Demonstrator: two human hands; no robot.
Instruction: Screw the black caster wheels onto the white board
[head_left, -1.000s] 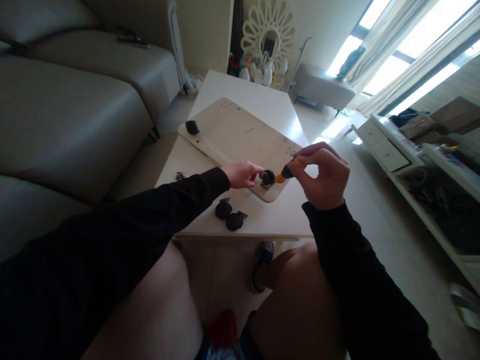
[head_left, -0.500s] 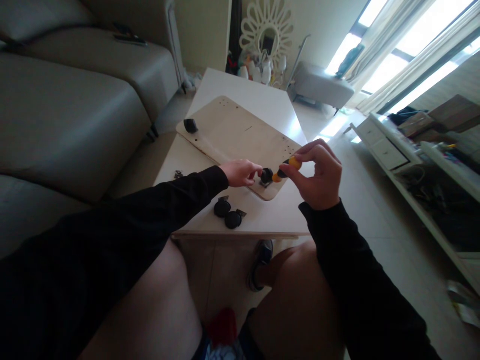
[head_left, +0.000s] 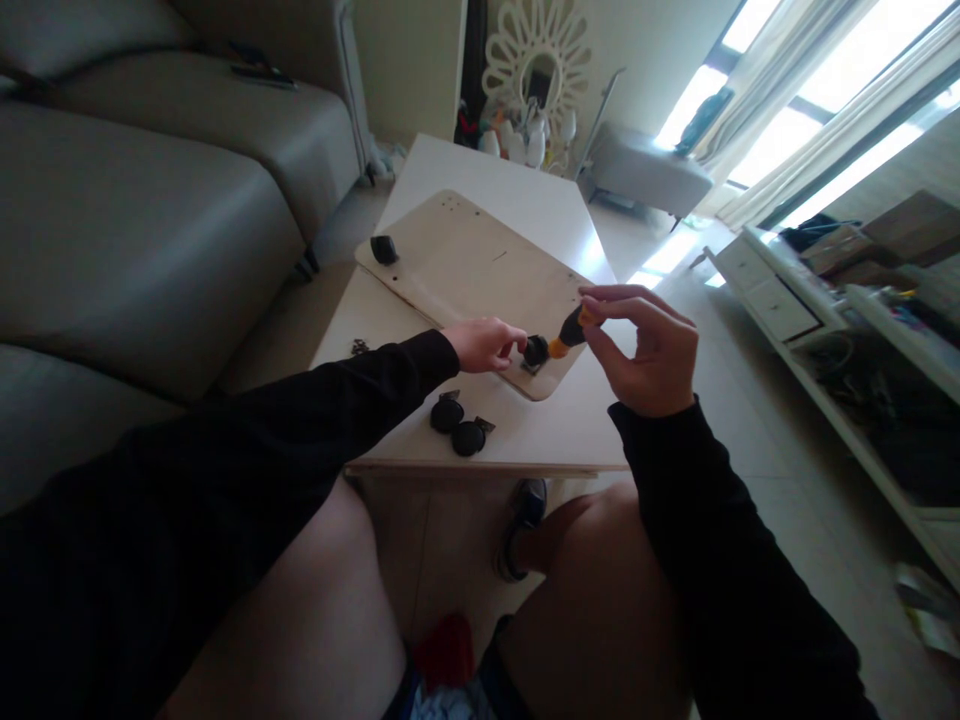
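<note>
My right hand [head_left: 641, 345] pinches the back end of a yellow and black screwdriver [head_left: 571, 328] between thumb and fingers. The tool slants down to a black caster wheel [head_left: 535, 350] at the near corner of a pale board [head_left: 480, 250]; its tip is hidden. Curled fingers of my left hand [head_left: 489, 345] press against that caster's left side. Another caster [head_left: 384, 250] stands at the board's left corner. Two loose casters with metal plates, a left one [head_left: 446, 414] and a right one [head_left: 469, 437], lie on the white table near its front edge.
A small pile of screws [head_left: 360, 346] lies on the white table [head_left: 397, 430], left of the board. A grey sofa [head_left: 150, 220] runs along the left. To the right stands a low white cabinet [head_left: 780, 310]. My knees are close under the table's front edge.
My right hand has shifted slightly right, and its fingers have opened out and moved around the screwdriver's end, exposing more handle. My left hand stays at the caster.
</note>
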